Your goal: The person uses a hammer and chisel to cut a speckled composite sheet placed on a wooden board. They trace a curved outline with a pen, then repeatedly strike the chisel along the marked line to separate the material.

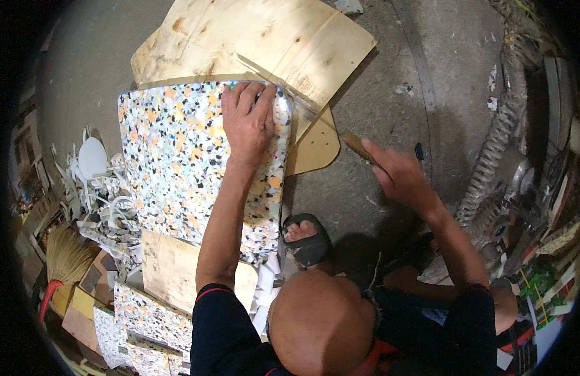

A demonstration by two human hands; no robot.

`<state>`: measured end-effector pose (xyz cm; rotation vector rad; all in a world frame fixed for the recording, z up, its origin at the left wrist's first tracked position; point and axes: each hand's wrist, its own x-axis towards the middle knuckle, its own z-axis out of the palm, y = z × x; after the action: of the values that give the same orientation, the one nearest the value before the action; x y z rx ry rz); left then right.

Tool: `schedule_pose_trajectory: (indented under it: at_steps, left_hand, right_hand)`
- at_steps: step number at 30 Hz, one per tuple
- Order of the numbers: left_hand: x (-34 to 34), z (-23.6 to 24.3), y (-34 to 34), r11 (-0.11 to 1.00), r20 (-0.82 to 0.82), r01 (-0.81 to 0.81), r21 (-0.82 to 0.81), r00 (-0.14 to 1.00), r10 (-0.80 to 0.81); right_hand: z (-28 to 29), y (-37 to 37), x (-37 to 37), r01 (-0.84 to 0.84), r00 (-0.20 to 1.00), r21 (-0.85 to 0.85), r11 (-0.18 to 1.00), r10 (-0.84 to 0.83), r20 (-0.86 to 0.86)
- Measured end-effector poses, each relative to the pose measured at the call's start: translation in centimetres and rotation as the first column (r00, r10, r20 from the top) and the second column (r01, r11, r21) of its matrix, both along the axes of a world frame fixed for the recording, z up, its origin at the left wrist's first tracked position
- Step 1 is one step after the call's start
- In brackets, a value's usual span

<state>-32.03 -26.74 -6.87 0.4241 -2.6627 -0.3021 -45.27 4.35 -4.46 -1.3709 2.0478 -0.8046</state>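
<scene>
A thick slab of multicoloured speckled foam (177,156) lies on the concrete floor, its top edge over a plywood sheet (258,37). My left hand (248,119) presses flat on the slab's upper right corner, fingers spread. Right of the slab, my right hand (399,175) grips the wooden handle (354,145) of a knife-like tool. Its thin blade (302,106) seems to run along the foam's right edge. A small curved plywood piece (315,147) pokes out beside that edge.
A foot in a dark sandal (305,238) rests by the slab's lower right corner. White scrap strips (102,188) and a broom (64,257) lie at the left. More foam pieces (146,319) and a board (171,269) sit below. A ribbed hose (497,150) runs at the right.
</scene>
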Motion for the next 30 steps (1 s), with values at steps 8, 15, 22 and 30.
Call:
schedule_pose_trajectory:
  at_steps: [8, 15, 22, 30]
  left_hand:
    - [-0.1, 0.2, 0.0, 1.000, -0.017, 0.013, -0.008, 1.000, -0.013]
    - [0.4, -0.3, 0.0, 1.000, -0.006, 0.006, 0.010, 1.000, -0.006]
    - [0.7, 1.1, 0.7, 0.988, -0.107, 0.000, 0.157, 0.994, 0.017]
    - [3.5, 2.2, 6.2, 0.971, 0.200, -0.217, 0.097, 0.960, 0.194]
  right_hand:
    - [-0.8, -1.4, 0.0, -0.010, 0.999, 0.078, 0.997, 0.012, -0.036]
    - [-0.6, 5.1, 1.8, 0.044, 0.996, 0.157, 0.987, -0.030, -0.088]
    - [-0.1, 3.7, 2.5, 0.340, 0.918, 0.034, 0.940, -0.340, 0.204]
    - [2.9, 2.9, 6.8, 0.405, 0.914, -0.061, 0.912, -0.402, 0.062]
